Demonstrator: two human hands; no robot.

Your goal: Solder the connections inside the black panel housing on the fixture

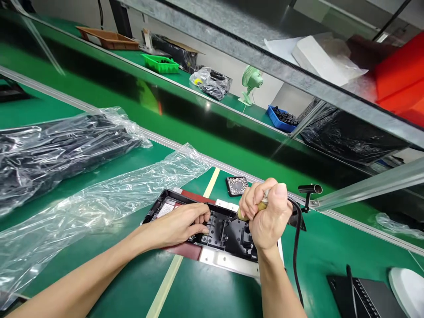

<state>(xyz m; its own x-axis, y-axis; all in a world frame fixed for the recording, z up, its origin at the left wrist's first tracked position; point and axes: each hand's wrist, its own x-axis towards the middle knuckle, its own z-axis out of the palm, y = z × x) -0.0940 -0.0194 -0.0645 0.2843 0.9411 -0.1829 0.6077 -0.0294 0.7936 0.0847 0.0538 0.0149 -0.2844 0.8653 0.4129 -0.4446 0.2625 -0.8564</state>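
Observation:
A long black plastic housing (236, 238) lies open side up across a white fixture (228, 260) and a dark red pad (187, 249). My right hand (266, 212) is wrapped round a yellowish-handled tool (243, 215), whose tip points down and left into the housing. A black cable (296, 251) hangs beside that hand. My left hand (188, 223) rests over the left part of the housing, fingers curled inward; whatever its fingertips hold, if anything, is hidden. Just beyond the housing sits a small black tray of screws (237, 186).
Clear plastic wrap (109, 201) and bagged black parts (62, 150) lie left. A metal holder (309, 189) stands right of my right hand. Black panels (367, 298) and a white round object (407, 289) are at lower right. A metal shelf (265, 53) hangs overhead.

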